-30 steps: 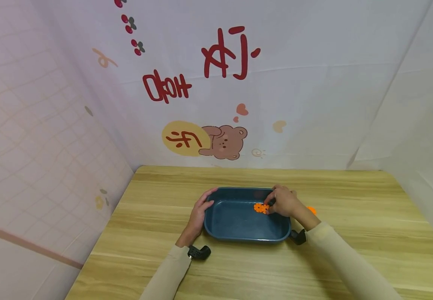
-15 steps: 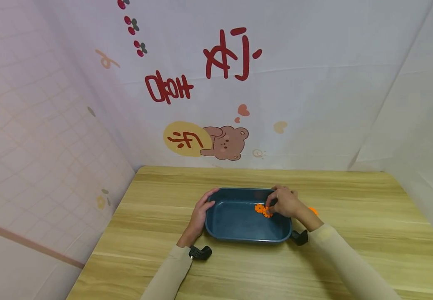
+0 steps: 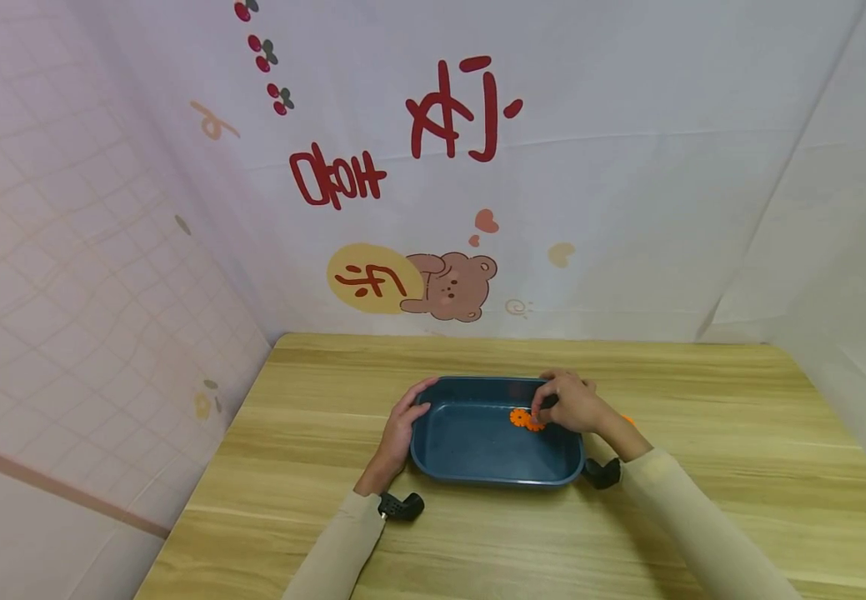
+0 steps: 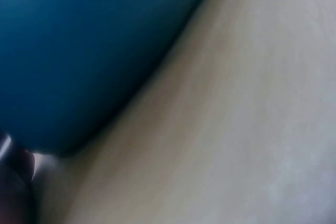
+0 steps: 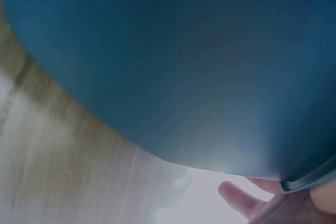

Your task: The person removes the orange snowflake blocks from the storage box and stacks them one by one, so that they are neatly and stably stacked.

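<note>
A dark blue rectangular baking dish (image 3: 470, 446) sits on the table. My left hand (image 3: 397, 433) holds its left end, fingers along the far left corner and a digit over the rim. My right hand (image 3: 573, 404) reaches over the far right corner, thumb and index inside the dish. They pinch an orange notched disc (image 3: 535, 424), partly covered by the fingertips. A second orange notched disc (image 3: 519, 417) adjoins it on the left. In the right wrist view the dish wall (image 5: 157, 66) fills most of the frame, with some fingers (image 5: 239, 198) outside the rim.
Something orange (image 3: 628, 420) shows behind my right forearm, mostly hidden. The wood-grain table (image 3: 748, 467) ends at a white cloth wall (image 3: 628, 208) printed with red characters and a bear. A black wrist camera mount (image 3: 402, 506) stands by the dish's near left corner.
The pinched disc shifts slightly within the dish beside the other one. My left hand and the dish keep their places; the right forearm covers more of the orange thing behind it.
</note>
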Demonstrator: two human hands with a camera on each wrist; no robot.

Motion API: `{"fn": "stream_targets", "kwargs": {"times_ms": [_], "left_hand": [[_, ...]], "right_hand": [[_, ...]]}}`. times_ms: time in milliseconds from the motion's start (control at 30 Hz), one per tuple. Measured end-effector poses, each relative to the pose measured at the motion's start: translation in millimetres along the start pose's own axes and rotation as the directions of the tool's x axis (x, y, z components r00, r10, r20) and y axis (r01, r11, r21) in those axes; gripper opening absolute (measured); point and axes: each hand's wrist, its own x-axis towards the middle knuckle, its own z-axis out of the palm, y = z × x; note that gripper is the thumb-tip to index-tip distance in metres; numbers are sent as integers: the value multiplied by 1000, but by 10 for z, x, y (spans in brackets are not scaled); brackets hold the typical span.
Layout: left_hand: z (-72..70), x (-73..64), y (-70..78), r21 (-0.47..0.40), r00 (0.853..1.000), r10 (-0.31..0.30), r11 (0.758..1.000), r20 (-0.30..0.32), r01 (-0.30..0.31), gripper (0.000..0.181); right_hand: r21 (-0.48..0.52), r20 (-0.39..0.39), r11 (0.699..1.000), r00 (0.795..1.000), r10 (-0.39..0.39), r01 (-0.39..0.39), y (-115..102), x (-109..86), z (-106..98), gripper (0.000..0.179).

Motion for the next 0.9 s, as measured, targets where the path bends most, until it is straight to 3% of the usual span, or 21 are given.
{"fn": "stream_targets", "kwargs": {"times_ms": [400,600,733,900], "left_hand": [[10,-14,29,-1,1000,2,1000,2,-2,43],[11,-16,54,6,1000,-22,1000,-1,22,43],[17,-26,152,7,999,-40,999,13,40,43],[37,-55,304,28,998,-51,998,31,51,43]], "right_hand": [[147,-77,980,990,-121,131,28,-65,-123,18],[284,-99,954,993,-71,96,37,-176,-309,8],[410,-120,909,992,-26,73,69,-285,-433,8],[570,-133,820,991,23,58,144,-422,-541,15]]}}
